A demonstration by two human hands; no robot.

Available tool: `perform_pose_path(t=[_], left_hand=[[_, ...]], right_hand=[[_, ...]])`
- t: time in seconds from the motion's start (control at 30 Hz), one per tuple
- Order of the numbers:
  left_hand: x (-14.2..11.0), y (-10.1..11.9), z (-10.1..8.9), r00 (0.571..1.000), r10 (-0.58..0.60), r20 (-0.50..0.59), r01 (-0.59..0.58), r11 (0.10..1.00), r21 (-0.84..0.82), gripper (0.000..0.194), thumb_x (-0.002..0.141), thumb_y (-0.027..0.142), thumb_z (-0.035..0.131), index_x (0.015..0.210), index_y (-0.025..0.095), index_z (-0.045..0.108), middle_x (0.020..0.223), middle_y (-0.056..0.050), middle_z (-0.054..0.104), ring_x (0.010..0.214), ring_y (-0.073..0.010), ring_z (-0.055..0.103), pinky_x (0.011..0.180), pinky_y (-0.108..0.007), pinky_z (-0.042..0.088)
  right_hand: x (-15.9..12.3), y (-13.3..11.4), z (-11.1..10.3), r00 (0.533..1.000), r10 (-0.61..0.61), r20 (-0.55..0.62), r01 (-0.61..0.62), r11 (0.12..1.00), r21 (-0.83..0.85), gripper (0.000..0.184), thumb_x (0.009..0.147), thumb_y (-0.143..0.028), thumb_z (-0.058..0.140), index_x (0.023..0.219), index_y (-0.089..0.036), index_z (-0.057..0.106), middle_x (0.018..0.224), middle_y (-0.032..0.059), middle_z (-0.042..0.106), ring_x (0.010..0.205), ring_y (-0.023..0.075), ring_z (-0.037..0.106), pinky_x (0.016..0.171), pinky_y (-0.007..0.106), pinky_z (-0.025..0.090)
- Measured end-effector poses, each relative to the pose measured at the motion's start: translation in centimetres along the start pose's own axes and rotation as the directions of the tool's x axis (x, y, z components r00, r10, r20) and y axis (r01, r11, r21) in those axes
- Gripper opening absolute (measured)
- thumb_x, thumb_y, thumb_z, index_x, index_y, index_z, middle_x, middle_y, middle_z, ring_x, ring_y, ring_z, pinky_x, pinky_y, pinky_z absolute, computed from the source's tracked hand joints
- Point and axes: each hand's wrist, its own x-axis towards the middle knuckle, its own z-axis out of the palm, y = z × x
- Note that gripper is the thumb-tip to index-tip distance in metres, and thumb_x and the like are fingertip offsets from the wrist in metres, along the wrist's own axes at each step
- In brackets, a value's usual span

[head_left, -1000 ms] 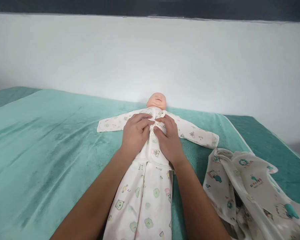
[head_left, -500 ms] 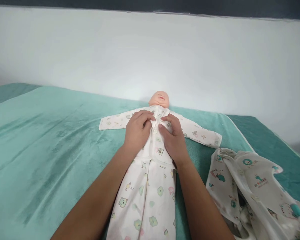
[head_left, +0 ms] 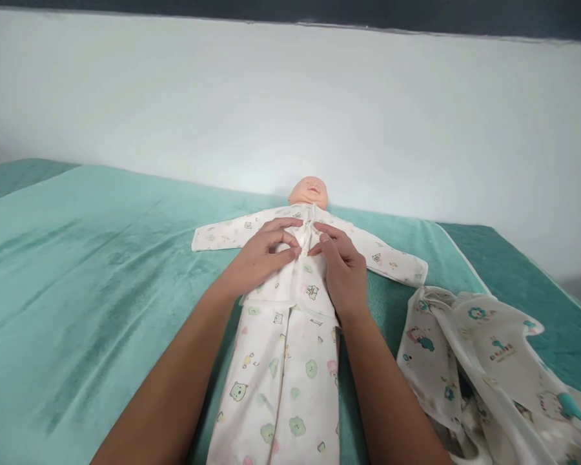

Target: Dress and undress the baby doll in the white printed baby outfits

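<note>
A baby doll (head_left: 310,192) lies on its back, dressed in a white printed baby shirt (head_left: 285,287) with its sleeves spread out. White printed baby trousers (head_left: 290,381) cover its legs. On the shirt's chest, my left hand (head_left: 266,248) pinches the front edge between thumb and fingers, left of the button row. From the other side my right hand (head_left: 341,261) has its bent fingers and thumb closed on the shirt front by a small button (head_left: 304,254). The fingertips of both hands nearly meet at the front opening.
A teal plush blanket (head_left: 116,290) covers the surface beneath the doll. To the right lies a heap of white printed baby clothes (head_left: 489,361), close to the doll's sleeve cuff. Behind the doll's head rises a white wall (head_left: 281,103) with a dark band along its top.
My left hand has turned flatter, its thumb and wrist shifting down the shirt. My right fingers have curled in more, lower at the button row. The doll stays in place.
</note>
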Motion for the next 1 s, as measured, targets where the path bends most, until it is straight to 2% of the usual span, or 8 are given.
perform_pose_path(t=[0.1,0.2,0.37,0.53,0.8,1.0], left_hand=[[0.11,-0.58,-0.21,0.999,0.019,0.028,-0.018,0.999,-0.050,0.011,0.090,0.031,0.066,0.086,0.027,0.075,0.151,-0.002,0.055,0.138,-0.0281,0.054,0.096,-0.039,0.057],[0.12,-0.78,-0.25,0.998,0.014,0.053,-0.008,0.994,-0.110,0.010,0.090,0.034,0.068,0.086,0.028,0.076,0.153,-0.002,0.053,0.138,-0.0279,0.054,0.097,-0.038,0.057],[0.11,-0.55,-0.08,0.999,0.007,0.042,-0.002,0.993,-0.117,0.008,0.087,0.031,0.071,0.080,0.027,0.075,0.152,-0.001,0.053,0.143,-0.0282,0.049,0.104,-0.041,0.054],[0.09,-0.29,-0.01,0.999,-0.005,0.038,0.009,0.993,-0.116,0.008,0.084,0.025,0.070,0.078,0.027,0.075,0.151,0.000,0.054,0.142,-0.0273,0.050,0.103,-0.041,0.055],[0.00,0.20,0.00,0.999,-0.013,0.040,0.017,0.994,-0.110,0.011,0.083,0.020,0.066,0.076,0.026,0.073,0.150,0.000,0.054,0.145,-0.0271,0.046,0.101,-0.040,0.056],[-0.02,0.01,0.48,1.000,-0.007,-0.004,0.006,0.991,-0.136,0.010,0.082,0.022,0.068,0.074,0.025,0.072,0.149,-0.002,0.055,0.141,-0.0272,0.049,0.099,-0.041,0.057]], right_hand=[[0.05,0.16,0.06,1.000,0.002,-0.021,-0.002,1.000,-0.008,0.029,0.094,-0.038,0.058,0.073,-0.028,0.075,0.125,0.0006,0.072,0.125,0.0251,0.061,0.116,0.050,0.039],[0.11,0.10,0.04,1.000,-0.004,0.009,0.004,1.000,-0.019,0.028,0.093,-0.036,0.059,0.072,-0.029,0.075,0.127,-0.0005,0.071,0.127,0.0255,0.060,0.117,0.051,0.037],[0.31,-0.14,0.02,0.999,0.005,0.039,-0.004,1.000,-0.022,0.027,0.092,-0.034,0.060,0.068,-0.028,0.074,0.126,-0.0007,0.072,0.128,0.0263,0.058,0.117,0.052,0.036],[0.36,-0.16,-0.09,0.997,0.000,0.076,0.003,1.000,-0.030,0.026,0.090,-0.034,0.061,0.066,-0.027,0.070,0.128,-0.0003,0.070,0.129,0.0267,0.057,0.117,0.052,0.036],[0.30,-0.10,-0.52,0.986,-0.028,0.164,0.034,0.999,-0.038,0.017,0.087,-0.034,0.065,0.073,-0.026,0.069,0.138,0.0003,0.065,0.134,0.0269,0.053,0.116,0.052,0.037],[0.30,0.02,-0.92,0.969,-0.064,0.237,0.082,0.994,-0.066,0.014,0.088,-0.039,0.070,0.080,-0.027,0.068,0.144,-0.0002,0.060,0.139,0.0261,0.049,0.121,0.053,0.030]])
